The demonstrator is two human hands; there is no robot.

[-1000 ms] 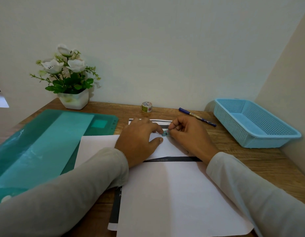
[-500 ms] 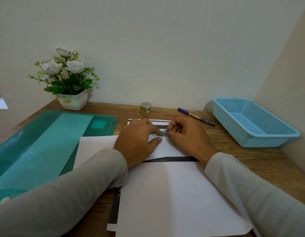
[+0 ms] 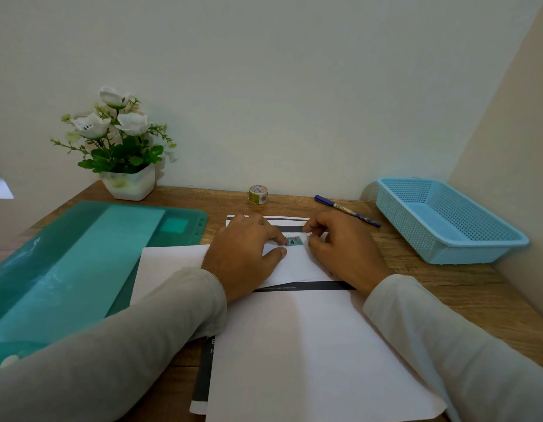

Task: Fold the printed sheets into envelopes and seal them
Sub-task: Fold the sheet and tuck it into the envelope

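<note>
Desk (image 3: 446, 278) holds tape (image 3: 258, 194), pen (image 3: 346, 210); left grip (image 3: 246, 254) presses sticker (image 3: 294, 240), right grip (image 3: 343, 251) curled, hold unclear.

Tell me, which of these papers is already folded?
The farthest one, the black-banded envelope bearing a teal sticker; the white sheets nearer lie unfolded.

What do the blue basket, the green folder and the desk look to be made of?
Blue basket: moulded plastic, matt; its walls are a regular perforated grid. Green folder: translucent glossy plastic; it carries glare streaks, and a lighter band shows through. Desk: matt wood grain; solid wood or laminate, cannot tell.
</note>
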